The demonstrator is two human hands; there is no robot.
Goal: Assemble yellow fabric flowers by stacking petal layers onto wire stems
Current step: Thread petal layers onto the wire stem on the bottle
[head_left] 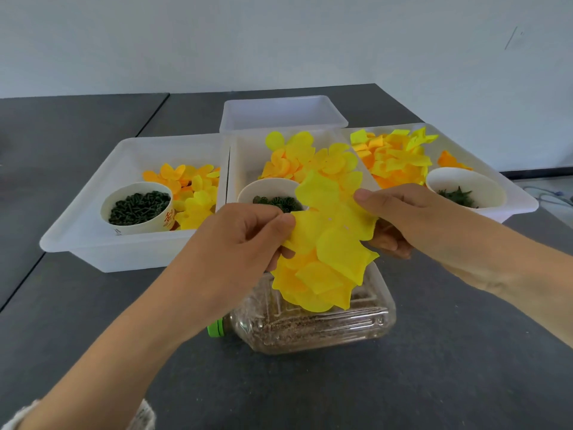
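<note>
You have thin yellow cloth petals (328, 243) with a soft matt face and cleanly cut edges. The trays (93, 243) are milky, half-clear plastic, smooth with a dull sheen. The cups (136, 228) look like white paper, matt. The bottle (341, 330) lying under the petals is clear glossy plastic with ribbed walls and a green plastic cap (216, 328), holding grainy brown stuff. Your tabletop (434, 367) is dark grey, matt, finely speckled.

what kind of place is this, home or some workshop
Probably a small craft or assembly workstation, not clearly a home. A dark table holds white bins of sorted yellow petals, paper cups of green parts, against a bare wall. Both hands hold a petal layer.
</note>
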